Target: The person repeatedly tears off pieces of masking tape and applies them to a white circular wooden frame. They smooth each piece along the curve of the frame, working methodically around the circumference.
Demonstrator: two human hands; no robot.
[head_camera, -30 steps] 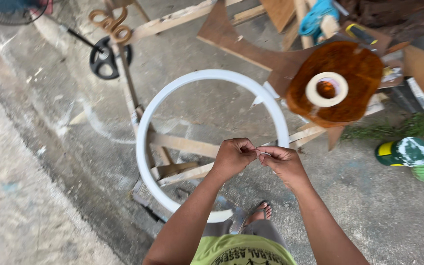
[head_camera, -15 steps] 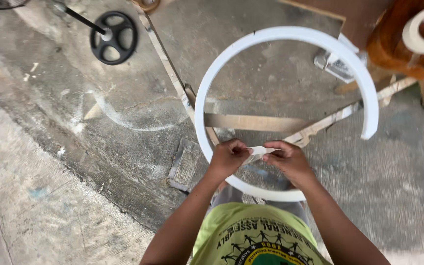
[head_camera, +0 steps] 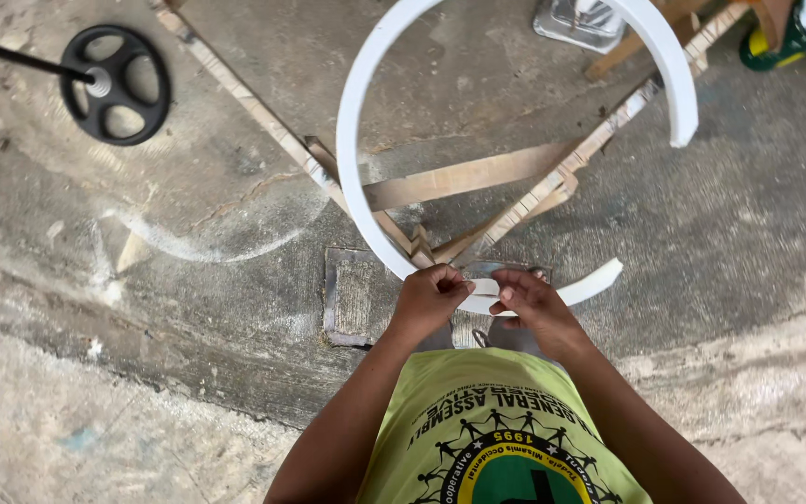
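1. A rough, stained grey concrete floor (head_camera: 188,308) was seen to fill the view, cracked and dusty, with a square metal cover (head_camera: 354,297) set in it.
2. A large white curved ring of thin strip material (head_camera: 352,177), open on its right side, was held upright over crossed wooden slats (head_camera: 468,175). It was judged light, springy and easily bent, best gripped flat along its band.
3. A black spoked wheel on a rod (head_camera: 114,84) lay well apart, upper left.
4. The left hand (head_camera: 429,301) and right hand (head_camera: 532,306) were closed together, pinched on the ring's lower arc.
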